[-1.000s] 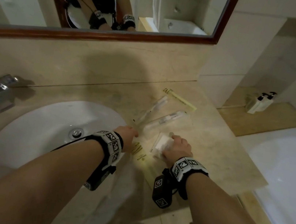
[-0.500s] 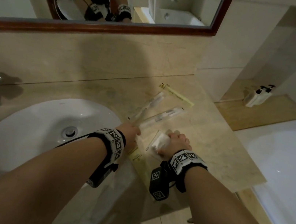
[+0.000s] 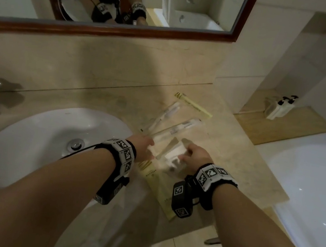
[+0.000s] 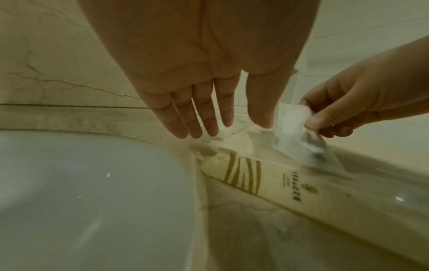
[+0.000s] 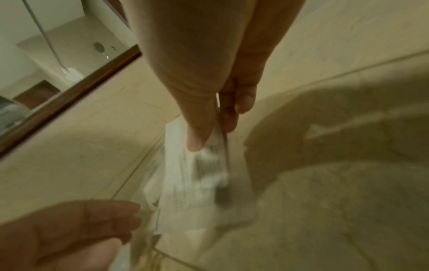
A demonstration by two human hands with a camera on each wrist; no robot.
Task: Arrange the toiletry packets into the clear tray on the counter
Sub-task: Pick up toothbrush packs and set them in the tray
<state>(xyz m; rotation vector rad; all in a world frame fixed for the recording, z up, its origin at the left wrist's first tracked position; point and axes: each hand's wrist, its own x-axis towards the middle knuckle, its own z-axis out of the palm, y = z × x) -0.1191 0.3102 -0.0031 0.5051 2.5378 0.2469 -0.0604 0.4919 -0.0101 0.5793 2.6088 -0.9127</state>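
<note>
Toiletry packet (image 4: 293, 123), a small clear sachet with white contents, is pinched between the thumb and curled fingers of my right hand (image 3: 196, 157), right of centre in the left wrist view; I see it lifted above the counter (image 3: 237, 155), its lower corner hanging toward a long yellow packet (image 4: 274, 181). My left hand (image 4: 209, 73) is spread flat, fingers straight and together, gripping nothing, tips over the clear tray (image 4: 239, 128) edge; I cannot tell whether they touch it. Two clear toothbrush packets (image 3: 178, 128) and a yellow sachet (image 3: 194, 104) lie beyond both hands at centre of the head view. White sink basin (image 3: 38, 143) fills the left.
</note>
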